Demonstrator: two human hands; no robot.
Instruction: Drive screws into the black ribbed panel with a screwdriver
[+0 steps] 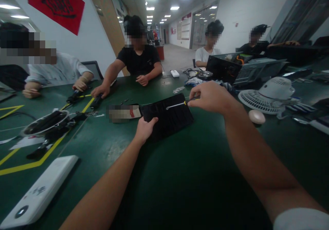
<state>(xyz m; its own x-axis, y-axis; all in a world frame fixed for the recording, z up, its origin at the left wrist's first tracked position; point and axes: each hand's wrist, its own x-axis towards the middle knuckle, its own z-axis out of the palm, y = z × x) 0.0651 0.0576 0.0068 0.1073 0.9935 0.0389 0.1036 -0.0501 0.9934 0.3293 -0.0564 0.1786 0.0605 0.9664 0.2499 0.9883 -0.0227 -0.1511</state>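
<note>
Head view, frame centre: black panel (174,121), seemingly light, stiff, best held by edges; left hand (144,130) pinches one, right hand (211,97) grips screwdriver (184,103).

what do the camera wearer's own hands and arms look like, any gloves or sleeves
The left hand and right hand are bare, with no gloves or watch visible. A pale, greyish-white sleeve shows on the right arm; no left sleeve is in view.
</note>
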